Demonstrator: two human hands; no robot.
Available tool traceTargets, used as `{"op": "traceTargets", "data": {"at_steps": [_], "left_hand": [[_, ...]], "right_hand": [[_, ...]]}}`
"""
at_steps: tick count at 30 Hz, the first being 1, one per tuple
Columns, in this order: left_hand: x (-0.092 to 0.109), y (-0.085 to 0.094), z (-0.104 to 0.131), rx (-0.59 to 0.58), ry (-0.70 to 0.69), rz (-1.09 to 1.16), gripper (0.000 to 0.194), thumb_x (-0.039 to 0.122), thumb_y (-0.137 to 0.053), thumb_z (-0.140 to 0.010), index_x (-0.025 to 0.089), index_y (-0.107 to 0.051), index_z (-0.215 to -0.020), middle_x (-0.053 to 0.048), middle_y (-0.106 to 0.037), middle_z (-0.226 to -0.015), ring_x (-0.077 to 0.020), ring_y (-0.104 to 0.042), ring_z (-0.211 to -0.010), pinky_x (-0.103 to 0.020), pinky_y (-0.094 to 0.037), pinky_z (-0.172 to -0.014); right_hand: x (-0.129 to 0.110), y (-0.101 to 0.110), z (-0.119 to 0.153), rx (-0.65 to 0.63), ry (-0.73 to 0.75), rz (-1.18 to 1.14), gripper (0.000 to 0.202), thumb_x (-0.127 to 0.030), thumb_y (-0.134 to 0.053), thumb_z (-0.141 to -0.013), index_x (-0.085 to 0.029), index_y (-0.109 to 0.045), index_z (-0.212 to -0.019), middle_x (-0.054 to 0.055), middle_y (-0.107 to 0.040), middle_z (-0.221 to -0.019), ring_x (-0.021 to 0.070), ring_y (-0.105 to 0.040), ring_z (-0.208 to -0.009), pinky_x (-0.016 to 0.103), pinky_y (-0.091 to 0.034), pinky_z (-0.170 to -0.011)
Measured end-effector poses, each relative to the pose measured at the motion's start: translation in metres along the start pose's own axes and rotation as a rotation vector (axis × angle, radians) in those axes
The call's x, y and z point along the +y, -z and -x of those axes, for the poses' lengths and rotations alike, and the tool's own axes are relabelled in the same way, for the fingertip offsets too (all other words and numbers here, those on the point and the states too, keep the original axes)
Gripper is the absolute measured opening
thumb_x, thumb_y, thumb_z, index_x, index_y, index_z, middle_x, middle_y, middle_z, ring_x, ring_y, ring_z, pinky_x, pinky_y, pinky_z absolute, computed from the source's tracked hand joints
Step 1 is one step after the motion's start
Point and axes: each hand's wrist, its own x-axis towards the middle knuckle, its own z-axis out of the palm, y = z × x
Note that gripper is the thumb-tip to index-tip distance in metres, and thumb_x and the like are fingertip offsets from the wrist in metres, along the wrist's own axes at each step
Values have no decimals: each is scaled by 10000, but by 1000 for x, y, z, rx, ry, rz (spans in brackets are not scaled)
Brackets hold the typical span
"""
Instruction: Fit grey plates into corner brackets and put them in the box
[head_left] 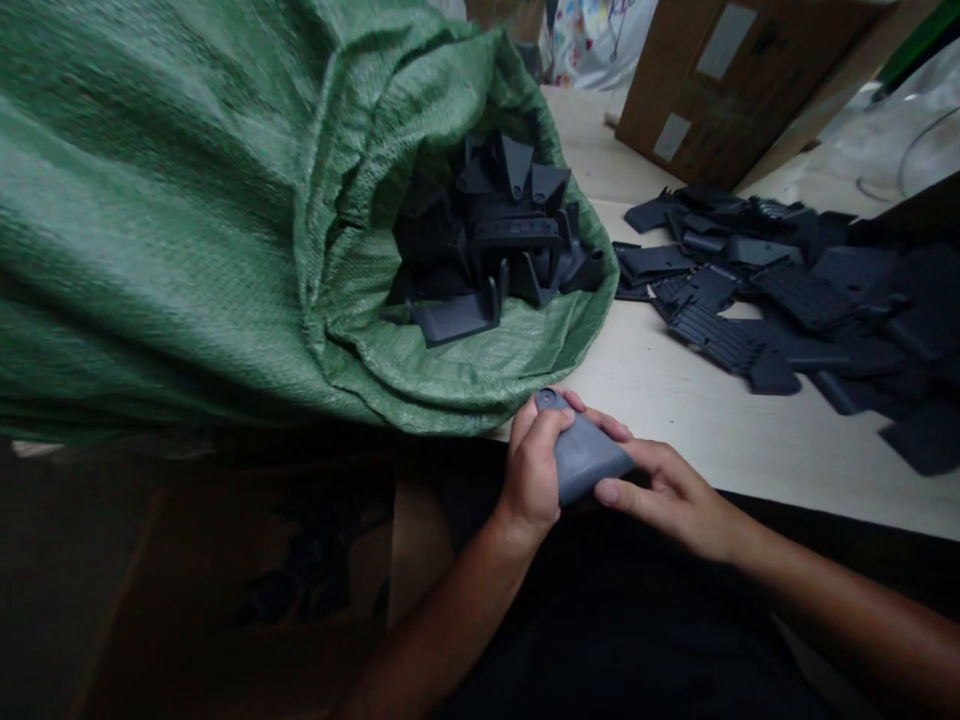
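Note:
A grey plastic part point(591, 455), wide at one end and narrowing to a tab with a small round hole, is between my two hands at the table's front edge. My left hand point(531, 465) is closed around its narrow end, thumb lying on top. At the wide end, my right hand point(667, 492) pinches the part between thumb and fingers. Just beyond them gapes the mouth of a green woven sack point(457, 385), lying on its side. Inside the sack is a heap of dark plastic parts point(517, 235).
Many flat dark plastic pieces point(810, 290), some ribbed, lie piled on the pale tabletop point(660, 400) at right. Behind them stands a cardboard box point(697, 90). Below the table at left, an open carton point(187, 560) holds more dark parts, dimly visible.

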Motion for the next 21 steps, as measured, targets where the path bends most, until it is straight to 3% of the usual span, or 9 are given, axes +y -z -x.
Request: {"op": "traceTargets", "data": {"at_steps": [6,10,14,18,21], "left_hand": [[-5,-7,5,1,57,-50,123,302,-563,-879,213,-594,-958,-56,-781,-789,-306,-774,-892,-440,-588,-892],[-4,-5,3,65,136,29,162,360,-592,-824,226,-579,-914,-48,-742,-717,-336,-770,-957,-488,-573,-967],[10,-5,0,179,185,242,134,331,-591,-807,224,-565,-883,-31,-712,-721,-292,-760,-912,-491,-574,-1004],[18,-8,4,345,206,391,92,260,-533,-873,207,-588,-822,-33,-695,-746,-225,-741,-843,-429,-589,-984],[3,-7,10,371,273,388,206,328,-532,-930,181,-644,-839,-48,-704,-745,-215,-720,-770,-397,-600,-909]], "right_hand": [[-1,-1,11,63,-30,-45,194,-428,-829,-941,-236,-853,-964,53,-784,-960,262,-719,-1007,360,-561,-973],[-6,-3,6,96,-57,-87,247,-478,-874,-891,-234,-839,-882,43,-775,-905,266,-722,-976,379,-569,-985],[-11,7,4,55,-5,10,297,-493,-753,-996,-222,-849,-1071,62,-810,-1069,264,-739,-1042,349,-570,-969],[-6,18,17,20,17,138,292,-441,-649,-1075,-252,-843,-1184,47,-829,-1060,232,-763,-961,293,-565,-861],[1,20,30,65,24,154,318,-466,-625,-1086,-235,-844,-1086,31,-792,-921,205,-714,-826,277,-526,-740]]}}
